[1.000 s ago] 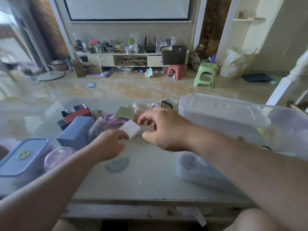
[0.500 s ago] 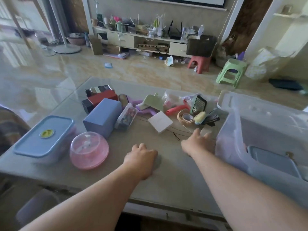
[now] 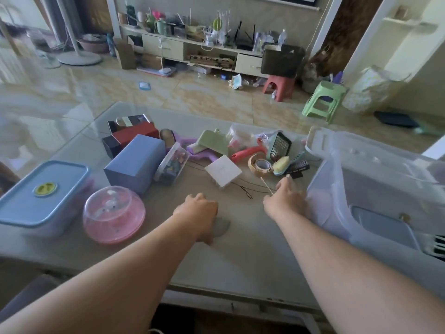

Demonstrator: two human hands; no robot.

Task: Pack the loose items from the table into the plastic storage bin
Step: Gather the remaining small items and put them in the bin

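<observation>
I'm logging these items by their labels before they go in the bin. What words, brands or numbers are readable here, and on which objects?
No text is legible anywhere in this view.
Yellow-green round emblem on the blue-lidded container: a mark only, too blurred to read.
Black card by the sponge brush: faint print, too small to read.
White box: faint mark, unreadable.

The storage bin [image 3: 375, 189] sat at the frame's right edge on the table [image 3: 240, 261]. Tape roll [image 3: 260, 166] lay just left of it, flat square box [image 3: 223, 171] further left, then tall box [image 3: 134, 162]. Lidded container [image 3: 42, 194] and domed dish [image 3: 113, 214] held lower left.
</observation>
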